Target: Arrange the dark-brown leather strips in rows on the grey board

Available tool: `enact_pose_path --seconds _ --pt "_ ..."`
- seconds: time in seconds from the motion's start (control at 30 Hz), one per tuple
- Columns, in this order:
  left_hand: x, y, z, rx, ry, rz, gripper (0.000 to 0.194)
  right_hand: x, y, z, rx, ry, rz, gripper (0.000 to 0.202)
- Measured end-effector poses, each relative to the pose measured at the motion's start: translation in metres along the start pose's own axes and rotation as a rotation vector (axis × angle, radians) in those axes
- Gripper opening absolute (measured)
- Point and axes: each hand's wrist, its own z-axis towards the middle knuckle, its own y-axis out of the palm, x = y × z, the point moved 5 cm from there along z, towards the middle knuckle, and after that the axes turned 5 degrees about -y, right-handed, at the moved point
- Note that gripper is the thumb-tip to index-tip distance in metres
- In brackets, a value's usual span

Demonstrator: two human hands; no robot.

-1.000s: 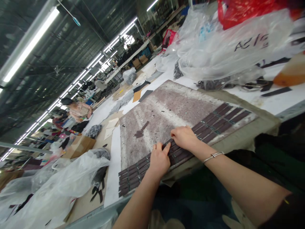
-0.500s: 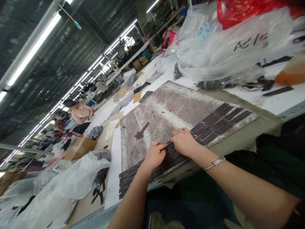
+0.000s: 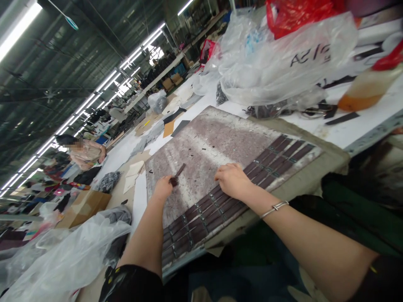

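Observation:
A worn, brownish board (image 3: 201,138) lies at a slant on the table before me. Along its near edge run rows of dark brown strips (image 3: 201,214) crossed by thin, dark, shiny bands. My left hand (image 3: 163,188) is at the left part of the board, fingers closed on a small bunch of short dark brown pieces (image 3: 174,180). One longer piece (image 3: 180,169) sticks out beyond the fingers. My right hand (image 3: 232,179) rests over the upper edge of the rows, fingers curled together; what they hold, if anything, is hidden.
Clear plastic bags (image 3: 283,63) and a red bag (image 3: 299,16) cover the far right. A bottle with orange liquid (image 3: 362,92) lies near them. On the left are a cardboard box (image 3: 85,205) and a large plastic bag (image 3: 72,256). Another person (image 3: 85,153) sits farther along the table.
My left hand has left the rows and moved left and away to the small pieces, closing on them. My right hand stays near the rows, slightly shifted. The view has turned a little right.

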Motion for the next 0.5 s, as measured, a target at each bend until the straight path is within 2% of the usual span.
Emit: enact_pose_path --seconds 0.13,0.27,0.33,0.4,0.5 --pt "0.004 0.004 0.012 -0.071 0.069 0.092 0.032 0.010 -0.005 0.001 0.038 0.030 0.008 0.028" --pt "0.006 -0.001 0.010 -0.069 0.080 0.155 0.020 0.018 -0.010 0.001 0.078 0.061 0.023 0.028" --pt "0.007 -0.005 0.003 -0.023 0.074 0.173 0.020 0.021 -0.011 0.001 0.093 0.082 0.028 0.028" --pt "0.010 -0.009 -0.006 0.046 0.055 0.182 0.029 0.024 -0.013 0.001 0.107 0.092 0.046 0.028" --pt "0.022 -0.018 -0.027 0.245 0.040 0.100 0.035 0.025 -0.015 0.003 0.151 0.103 0.163 0.027"
